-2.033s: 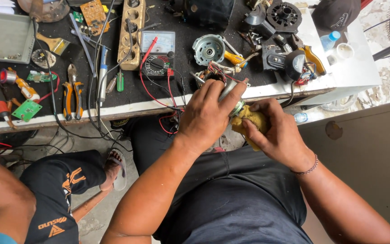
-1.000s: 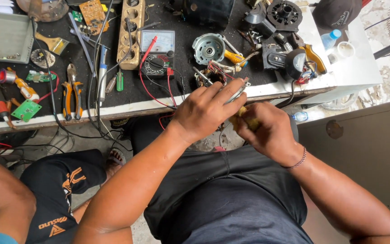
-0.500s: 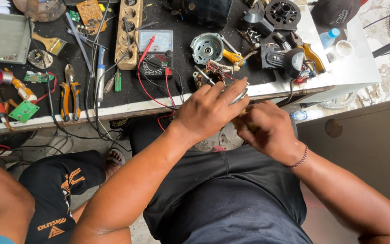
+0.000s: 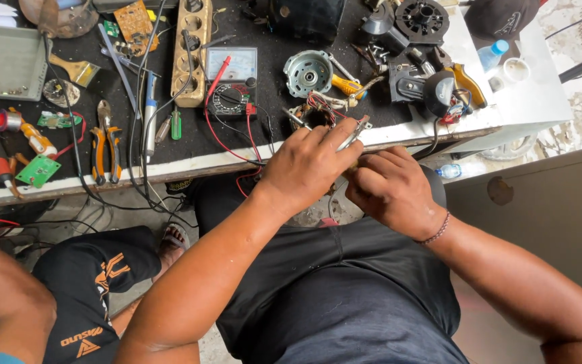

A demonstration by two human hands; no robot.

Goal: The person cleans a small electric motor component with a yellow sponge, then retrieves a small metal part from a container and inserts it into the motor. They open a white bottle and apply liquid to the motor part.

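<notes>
Left hand [image 4: 308, 168]: fingers curled down over a small part at the tabletop's front edge; a thin silvery metal piece [image 4: 350, 137] pokes out past the fingertips.
Right hand [image 4: 392, 189]: closed in a loose fist, pressed against the left; what it grips is hidden.
Small part: mostly covered, shape unclear, just below the tabletop [image 4: 190, 145] rim.
Tabletop: black matte mat, white painted edge.
Nearby: boxy analogue multimeter [image 4: 234, 81] with red leads; round ribbed metal motor cap [image 4: 308, 73]; orange-handled pliers [image 4: 106, 148].
</notes>
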